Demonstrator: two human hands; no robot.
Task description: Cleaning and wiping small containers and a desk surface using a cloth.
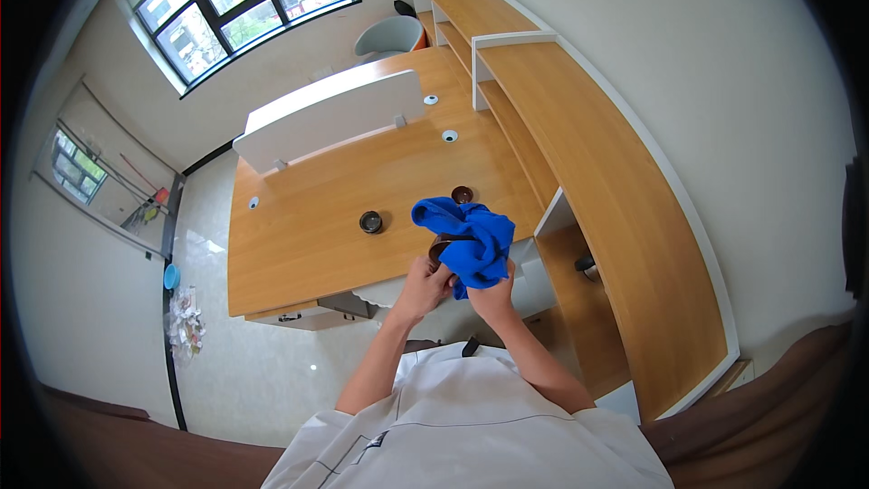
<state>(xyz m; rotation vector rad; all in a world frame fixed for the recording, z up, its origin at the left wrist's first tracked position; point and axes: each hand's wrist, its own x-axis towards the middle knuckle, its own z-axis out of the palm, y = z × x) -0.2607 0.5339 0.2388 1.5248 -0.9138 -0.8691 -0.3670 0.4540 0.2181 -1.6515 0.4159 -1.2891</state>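
Note:
My left hand grips a dark brown cup by its near side, just beyond the desk's front edge. A crumpled blue cloth is in my right hand, bunched against the cup and covering its right part. The fingertips of that hand are mostly hidden under the cloth. On the wooden desk, a small dark cup stands to the left of the cloth. Just behind the cloth sits a small reddish-brown bowl.
A white divider panel crosses the desk behind the cups. Wooden shelving runs along the right side. Below the desk at left is a drawer unit. A grey chair stands at the far side, and a blue basin by the left wall.

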